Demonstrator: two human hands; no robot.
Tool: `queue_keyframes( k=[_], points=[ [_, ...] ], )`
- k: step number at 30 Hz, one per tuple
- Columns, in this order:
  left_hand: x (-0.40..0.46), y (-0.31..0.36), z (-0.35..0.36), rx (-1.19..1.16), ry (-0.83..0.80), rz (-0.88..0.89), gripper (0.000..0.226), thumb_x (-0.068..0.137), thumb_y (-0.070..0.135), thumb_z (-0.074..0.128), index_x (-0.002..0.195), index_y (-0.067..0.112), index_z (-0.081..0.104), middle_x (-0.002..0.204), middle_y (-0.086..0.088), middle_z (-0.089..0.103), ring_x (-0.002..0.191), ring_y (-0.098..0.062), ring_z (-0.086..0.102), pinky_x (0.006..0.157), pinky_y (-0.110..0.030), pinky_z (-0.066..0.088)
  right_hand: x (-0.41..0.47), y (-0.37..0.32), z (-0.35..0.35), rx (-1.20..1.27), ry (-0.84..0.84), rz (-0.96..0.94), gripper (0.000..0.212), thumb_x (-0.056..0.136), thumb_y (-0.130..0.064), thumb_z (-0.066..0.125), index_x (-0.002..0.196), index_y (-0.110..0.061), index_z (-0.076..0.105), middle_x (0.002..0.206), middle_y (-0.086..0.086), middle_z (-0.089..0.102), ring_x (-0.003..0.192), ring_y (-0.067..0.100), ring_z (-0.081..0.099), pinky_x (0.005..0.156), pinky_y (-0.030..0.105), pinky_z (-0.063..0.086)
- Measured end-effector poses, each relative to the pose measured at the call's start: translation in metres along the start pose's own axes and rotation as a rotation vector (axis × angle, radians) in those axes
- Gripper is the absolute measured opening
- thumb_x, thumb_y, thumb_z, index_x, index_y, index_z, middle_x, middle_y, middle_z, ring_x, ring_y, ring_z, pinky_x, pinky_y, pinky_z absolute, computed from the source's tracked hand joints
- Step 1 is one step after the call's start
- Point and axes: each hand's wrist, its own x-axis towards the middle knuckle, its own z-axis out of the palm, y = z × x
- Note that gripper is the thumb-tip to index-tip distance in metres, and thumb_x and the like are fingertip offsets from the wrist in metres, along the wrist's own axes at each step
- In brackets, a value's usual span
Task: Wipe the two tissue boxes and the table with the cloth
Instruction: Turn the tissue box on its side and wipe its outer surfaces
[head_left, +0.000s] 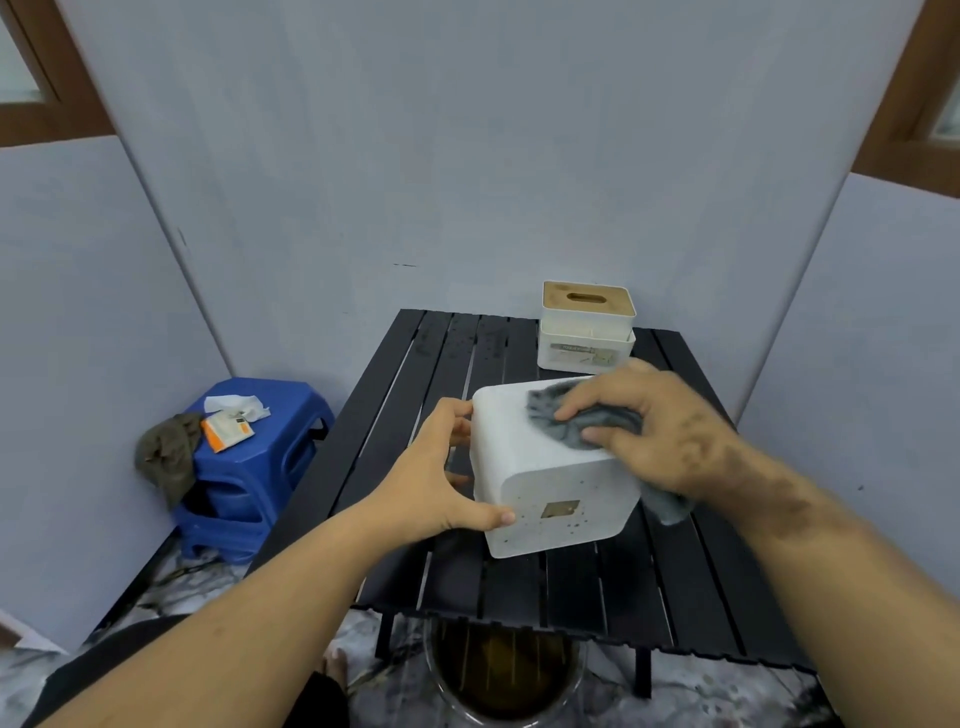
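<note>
Both hands are at work on the near tissue box (550, 467): the left hand (441, 473) grasps its left side, thumb along the front lower edge and fingers wrapped around the far side, while the right hand (649, 426) presses a grey cloth (582, 421) onto its upward-facing surface, its grip closed over the bunched fabric with fingers spread flat. Part of the cloth hangs down past the box's right side. That white box is tipped, one face toward the camera showing dark specks and a small square mark, and it is held above the black slatted bench (519, 582). A second tissue box (587, 327), white with a wooden slotted lid, stands upright at the far right of the bench, apart from the hands. Left of the bench stand stacked blue stools (249, 467) with a rag and small packets on top.
</note>
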Motion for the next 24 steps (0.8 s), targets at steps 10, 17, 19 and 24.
queue_keyframes(
  k=[10,17,19,24],
  points=[
    [-0.001,0.001,0.002,-0.008,0.004,-0.012,0.097,0.062,0.020,0.100,0.130,0.048,0.037,0.134,0.014,0.050,0.131,0.001,0.047,0.083,-0.020,0.058,-0.002,0.021,-0.020,0.134,-0.158,-0.072,0.039,0.076,-0.004,0.081,0.097,-0.036,0.078,0.104,-0.014,0.074,0.105,0.010,0.064,0.101,0.033,0.048],
    [-0.001,0.001,0.002,-0.007,0.002,-0.017,0.097,0.061,0.023,0.100,0.128,0.051,0.036,0.135,0.018,0.048,0.132,0.002,0.045,0.083,-0.017,0.057,-0.004,0.029,-0.025,0.347,-0.124,-0.011,0.030,0.069,-0.007,0.084,0.089,-0.029,0.080,0.100,-0.008,0.075,0.102,0.010,0.068,0.096,0.029,0.053],
    [0.000,0.002,0.002,-0.014,0.002,-0.014,0.095,0.061,0.021,0.100,0.126,0.051,0.037,0.134,0.017,0.050,0.130,0.002,0.048,0.083,-0.019,0.058,0.001,0.008,-0.009,0.181,-0.131,-0.064,0.037,0.071,-0.002,0.084,0.091,-0.033,0.080,0.098,-0.016,0.074,0.099,0.005,0.064,0.090,0.018,0.050],
    [0.000,0.002,0.002,-0.030,0.004,0.014,0.090,0.063,0.007,0.098,0.124,0.039,0.041,0.124,0.006,0.061,0.105,-0.003,0.068,0.080,-0.019,0.057,0.003,-0.030,0.041,0.011,-0.134,-0.323,0.033,0.073,-0.008,0.080,0.100,-0.026,0.079,0.102,-0.026,0.067,0.089,0.009,0.052,0.082,0.012,0.038]
  ],
)
